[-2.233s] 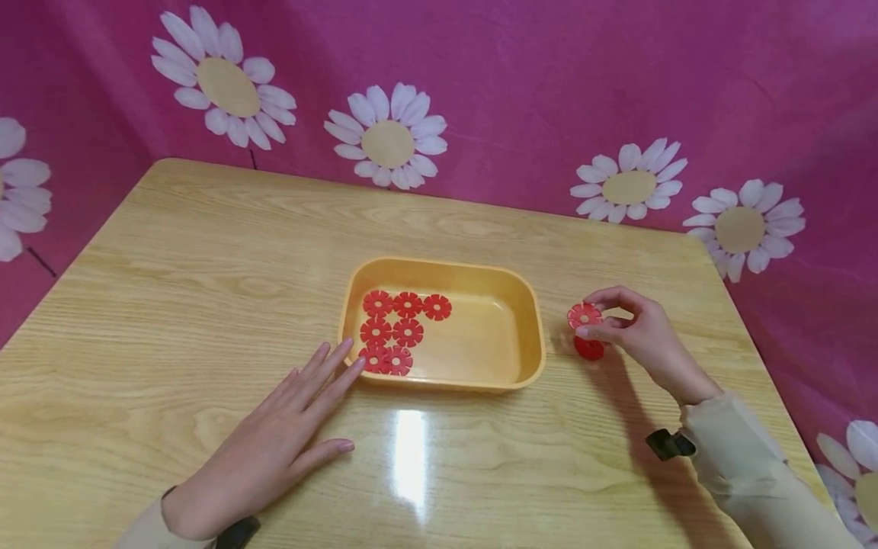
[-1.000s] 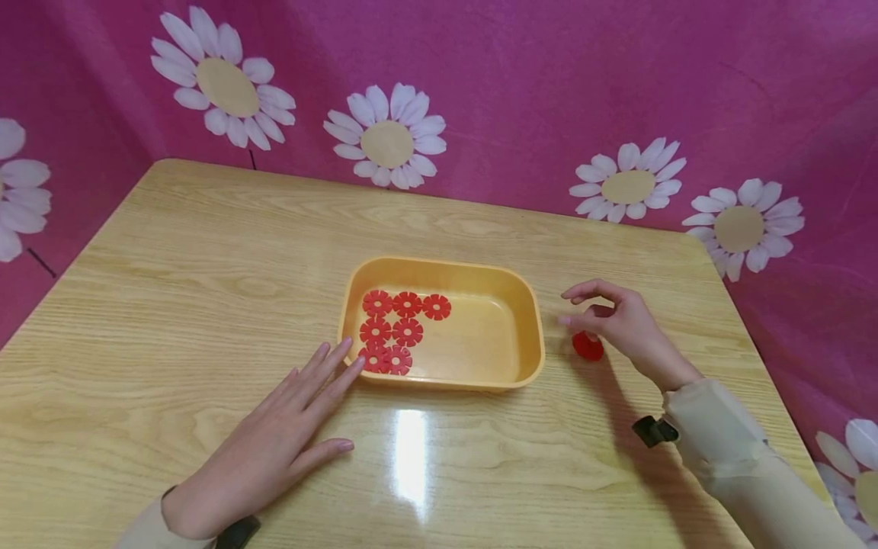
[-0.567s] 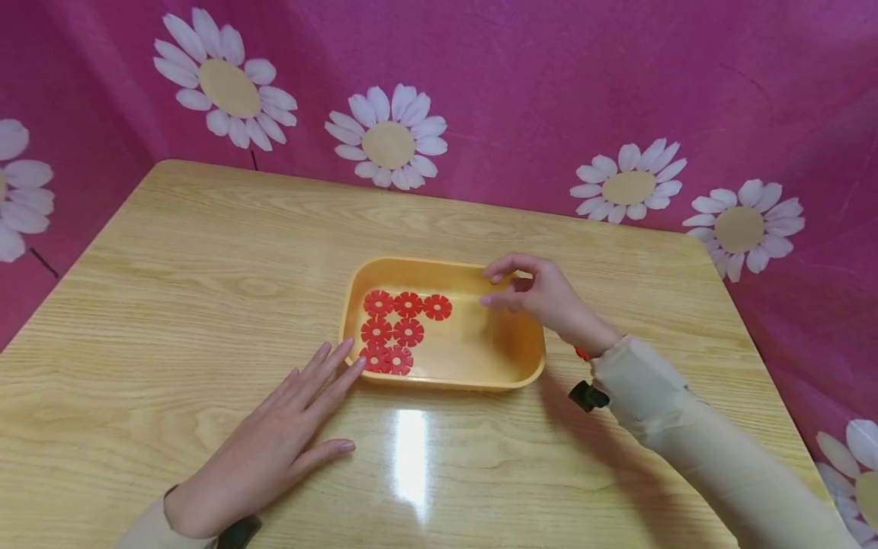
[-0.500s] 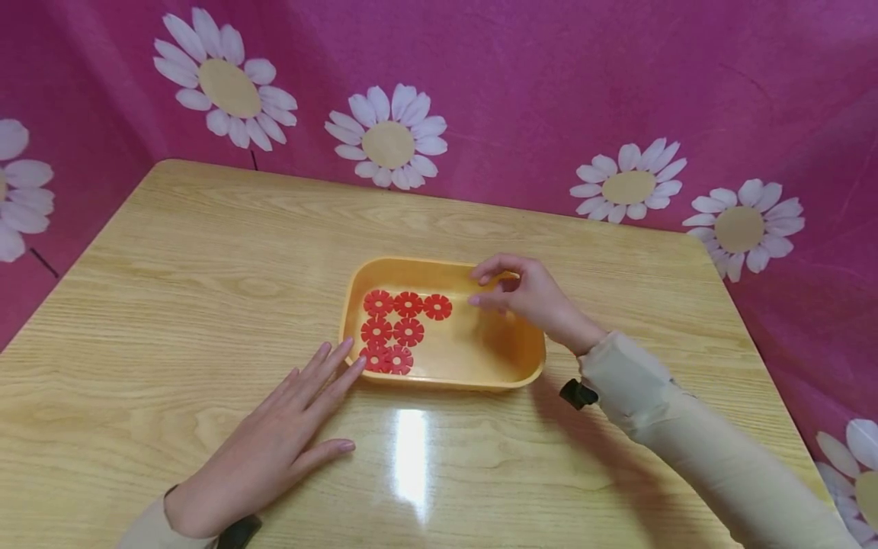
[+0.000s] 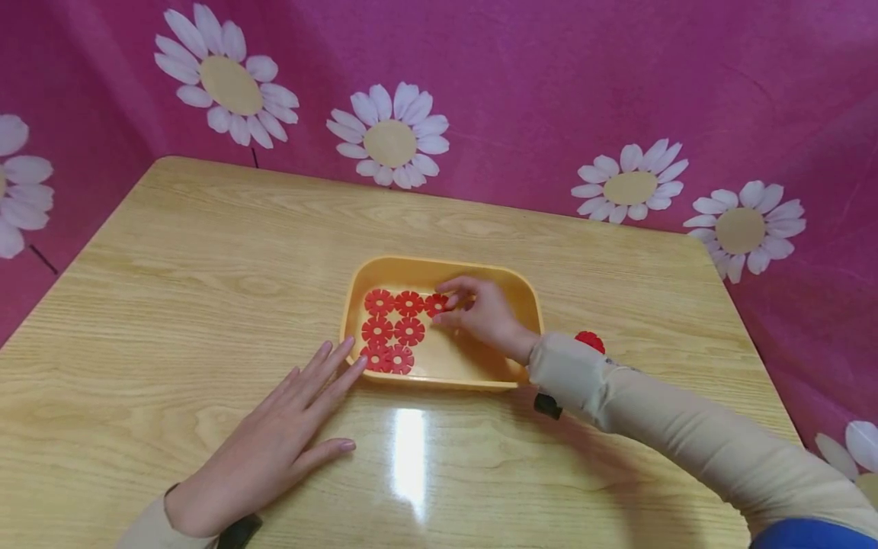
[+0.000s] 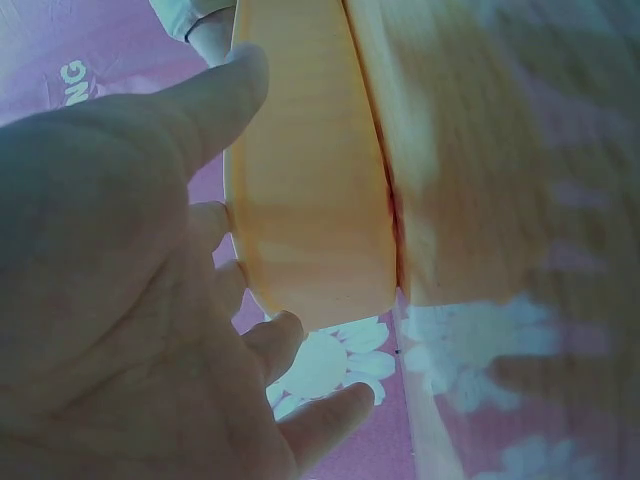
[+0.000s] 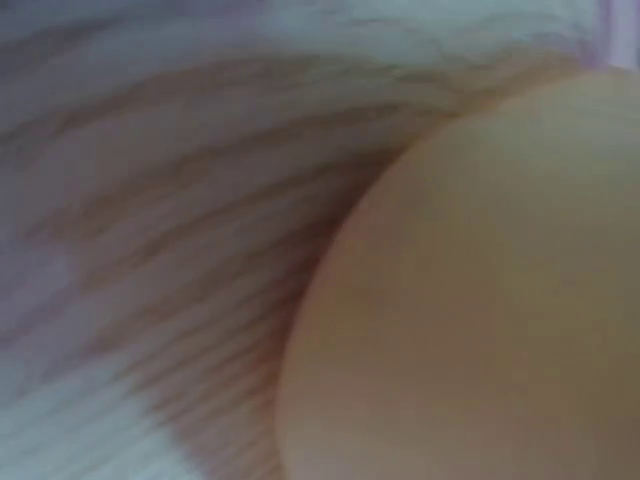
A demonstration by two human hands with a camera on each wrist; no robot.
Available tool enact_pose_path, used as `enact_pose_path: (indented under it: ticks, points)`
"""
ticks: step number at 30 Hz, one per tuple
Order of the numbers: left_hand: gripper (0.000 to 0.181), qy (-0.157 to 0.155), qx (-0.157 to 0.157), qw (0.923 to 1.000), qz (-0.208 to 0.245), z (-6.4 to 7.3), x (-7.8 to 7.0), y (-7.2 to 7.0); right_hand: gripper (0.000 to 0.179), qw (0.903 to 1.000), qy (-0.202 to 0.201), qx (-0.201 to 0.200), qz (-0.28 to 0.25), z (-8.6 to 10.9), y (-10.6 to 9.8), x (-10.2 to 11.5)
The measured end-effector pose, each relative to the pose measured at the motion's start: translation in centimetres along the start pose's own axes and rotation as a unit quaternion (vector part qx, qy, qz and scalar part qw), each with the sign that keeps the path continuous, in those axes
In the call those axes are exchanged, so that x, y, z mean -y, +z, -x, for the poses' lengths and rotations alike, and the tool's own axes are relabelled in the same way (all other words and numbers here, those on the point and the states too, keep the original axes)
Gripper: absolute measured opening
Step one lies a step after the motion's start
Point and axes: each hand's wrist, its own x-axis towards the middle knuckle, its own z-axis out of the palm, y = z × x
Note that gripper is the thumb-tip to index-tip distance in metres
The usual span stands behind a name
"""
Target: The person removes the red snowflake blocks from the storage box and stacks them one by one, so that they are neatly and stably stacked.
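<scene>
A yellow plastic tray (image 5: 442, 383) holds several red snowflake-shaped interlocking discs (image 5: 409, 331), laid in rows at its left side. My left hand (image 5: 274, 435) lies with straight fingers, its fingertips at the tray's lower left corner. In the left wrist view, that hand (image 6: 130, 270) is spread beside the tray wall (image 6: 315, 180). My right hand (image 5: 490, 316) reaches into the tray, thumb and index finger in a pinch by the end disc of the top row (image 5: 435, 305). The disc picked up earlier is hidden by these fingers. In the right wrist view only the tray's wall (image 7: 480, 300) shows, blurred.
One more red disc (image 5: 590, 342) lies on the wooden table (image 5: 240, 252) right of the tray, beside the right sleeve (image 5: 658, 412). A pink cloth (image 5: 507, 91) with white flowers hangs behind the table. A blue patch (image 5: 816, 534) shows at the bottom right.
My right hand has picked up a disc from the right side of the table and moved left into the tray, up to the discs. The left hand has stayed in place.
</scene>
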Motion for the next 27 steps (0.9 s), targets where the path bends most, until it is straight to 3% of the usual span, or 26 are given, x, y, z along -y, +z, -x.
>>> enact_pose_path:
  ticks: [10, 16, 27]
  points:
    - [0.083, -0.01, 0.01, 0.9999, 0.0, 0.04, 0.01, -0.04, 0.041, 0.9959, 0.033, -0.026, 0.08, -0.28, 0.75, -0.25]
    - [0.083, 0.003, -0.002, 1.0, -0.004, -0.06, -0.06, 0.05, 0.037, 0.9944, 0.042, -0.004, 0.096, -0.24, 0.67, -0.02]
    - [0.084, 0.004, -0.002, 1.0, -0.003, -0.03, -0.15, -0.04, 0.038, 0.9919, 0.002, 0.005, 0.127, 0.24, 0.74, 0.1]
